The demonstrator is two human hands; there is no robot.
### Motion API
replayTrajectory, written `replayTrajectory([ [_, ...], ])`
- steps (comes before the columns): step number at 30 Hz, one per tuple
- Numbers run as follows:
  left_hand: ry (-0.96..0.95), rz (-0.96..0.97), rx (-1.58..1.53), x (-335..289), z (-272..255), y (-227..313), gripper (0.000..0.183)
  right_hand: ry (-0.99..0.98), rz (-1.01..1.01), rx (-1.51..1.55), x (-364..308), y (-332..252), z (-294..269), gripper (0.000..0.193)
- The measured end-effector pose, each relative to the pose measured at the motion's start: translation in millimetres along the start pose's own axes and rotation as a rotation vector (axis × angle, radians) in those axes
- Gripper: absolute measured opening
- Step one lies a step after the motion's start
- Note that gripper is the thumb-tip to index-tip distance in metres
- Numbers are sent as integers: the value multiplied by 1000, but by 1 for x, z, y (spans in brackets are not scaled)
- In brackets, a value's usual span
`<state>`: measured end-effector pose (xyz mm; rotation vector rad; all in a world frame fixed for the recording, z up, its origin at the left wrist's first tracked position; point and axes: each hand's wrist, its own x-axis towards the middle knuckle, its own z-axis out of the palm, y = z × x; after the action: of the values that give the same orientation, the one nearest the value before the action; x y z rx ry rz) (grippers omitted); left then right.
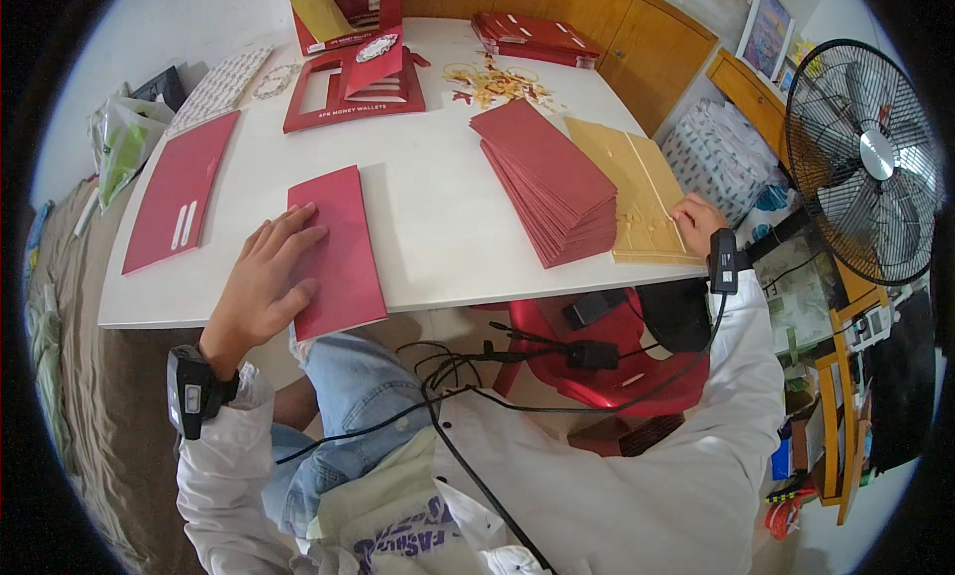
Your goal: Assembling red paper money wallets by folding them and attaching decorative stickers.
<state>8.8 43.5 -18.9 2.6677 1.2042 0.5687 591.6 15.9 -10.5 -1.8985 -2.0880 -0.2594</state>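
Observation:
My left hand (269, 277) lies on a red folded card (343, 242) near the table's front edge, its fingers stretched out and the thumb by the card's left side. At the right edge of a gold-yellow sheet (642, 202), which has raised lines and small marks, sits my right hand (699, 222). Its fingers are curled in, and what they pinch, if anything, is hidden. A fanned stack of red cards (552, 182) lies left of the yellow sheet, slightly overlapping it. Over at the left is a flat red panel (179, 197) with two white slots.
Small gold and red pieces (497, 83) lie scattered on the white table (428, 247). Red packaging boxes (363, 97) and a pile of red packs (537, 38) are at the back. A black fan (865, 162) stands at right; cables (468, 361) hang over a red stool (617, 371).

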Motion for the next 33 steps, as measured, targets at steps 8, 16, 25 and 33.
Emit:
replayTrajectory([
  [8,-3,-10,17,0,1,-1,61,-27,2,167,-1,5,4,11],
  [16,-4,3,18,1,2,-3,61,-24,-2,151,1,10,3,12],
  [25,-4,-2,7,-1,1,-1,60,-53,39,231,1,10,2,13],
  [33,2,-1,10,-1,2,-2,59,-29,49,243,2,13,4,12],
])
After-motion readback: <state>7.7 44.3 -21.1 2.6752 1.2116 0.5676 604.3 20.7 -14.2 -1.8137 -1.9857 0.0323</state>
